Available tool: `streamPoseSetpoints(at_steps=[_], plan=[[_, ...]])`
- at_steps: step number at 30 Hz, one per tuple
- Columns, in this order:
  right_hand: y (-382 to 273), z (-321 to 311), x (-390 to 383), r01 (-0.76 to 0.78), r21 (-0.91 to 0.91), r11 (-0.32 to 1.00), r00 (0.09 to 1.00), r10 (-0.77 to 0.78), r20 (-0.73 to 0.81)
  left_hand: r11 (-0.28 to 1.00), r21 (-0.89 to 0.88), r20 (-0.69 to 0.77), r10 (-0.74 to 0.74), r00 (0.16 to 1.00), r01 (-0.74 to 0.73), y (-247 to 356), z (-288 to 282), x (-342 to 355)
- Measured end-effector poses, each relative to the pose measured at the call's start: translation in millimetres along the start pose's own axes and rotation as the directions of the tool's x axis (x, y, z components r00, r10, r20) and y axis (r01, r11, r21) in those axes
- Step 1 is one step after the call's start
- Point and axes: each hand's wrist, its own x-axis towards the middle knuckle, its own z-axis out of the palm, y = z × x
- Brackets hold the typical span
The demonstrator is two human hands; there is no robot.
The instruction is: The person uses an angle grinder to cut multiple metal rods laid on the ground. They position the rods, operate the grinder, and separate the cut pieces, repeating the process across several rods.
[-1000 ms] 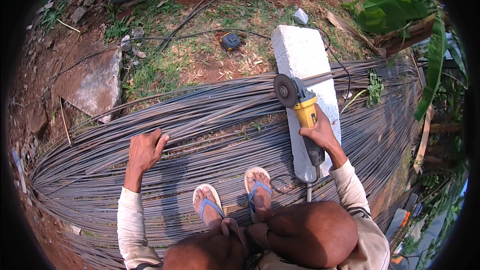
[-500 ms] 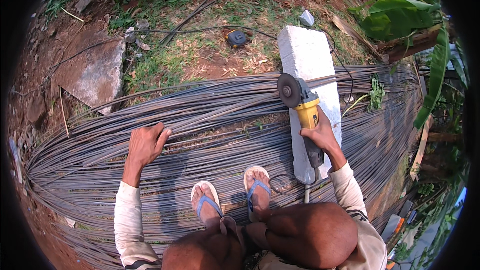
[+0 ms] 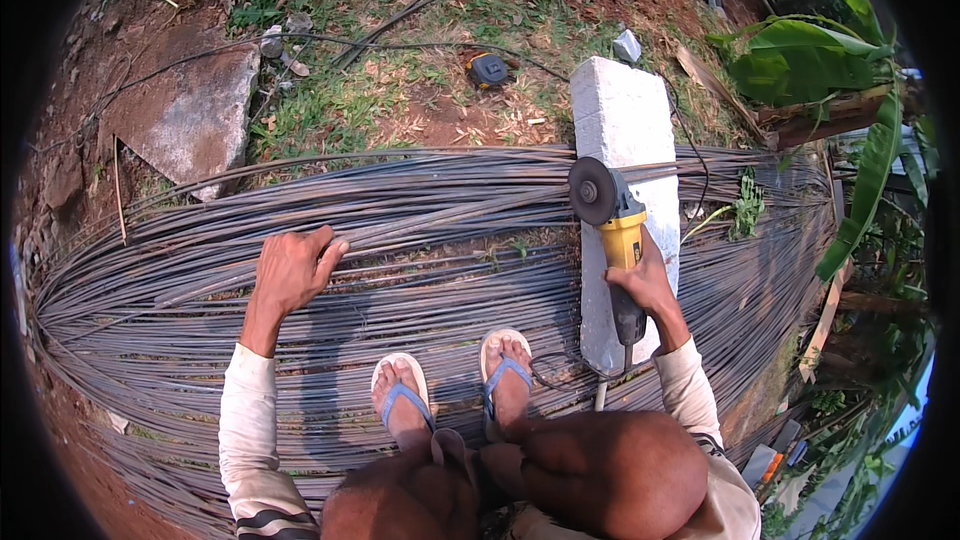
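My right hand (image 3: 648,280) is wrapped around the body of a yellow and black angle grinder (image 3: 622,240). Its dark round disc (image 3: 586,202) lies over the left edge of a long white block (image 3: 625,105), where steel bars cross; whether disc and bars touch I cannot tell. On the left, my left hand (image 3: 293,275) is closed on a steel bar (image 3: 420,224) that slants up to the right toward the disc. Beneath both hands spreads a wide bundle of long thin steel bars (image 3: 400,305), bent round at the left end.
My sandalled feet stand on the bars. A black cable (image 3: 390,45) runs across the grass beyond. A tape measure (image 3: 487,70) lies there, with a broken concrete slab (image 3: 190,125) at far left. Banana leaves (image 3: 810,60) hang at right.
The view has shifted slightly. The grinder and my right hand sit a little lower along the block; both hands keep their grip, and the bar appears little changed.
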Motion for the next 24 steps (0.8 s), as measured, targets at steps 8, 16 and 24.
streamPoseSetpoints(at_steps=[8, 16, 24], plan=[[-2, 6, 1, -0.007, 0.011, 1.0, 1.0, 0.007, -0.002, 1.0, -0.024, -0.01, -0.013, 1.0, 0.013, -4, 2, 0], [7, 11, -3, 0.009, -0.003, 1.0, 1.0, -0.009, -0.012, 1.0, 0.009, -0.012, -0.017, 1.0, 0.017, -7, 2, 2], [6, 12, 4, -0.032, 0.006, 0.999, 0.999, 0.032, -0.01, 1.0, 0.0, -0.016, -0.017, 1.0, 0.017, -8, 5, 1]])
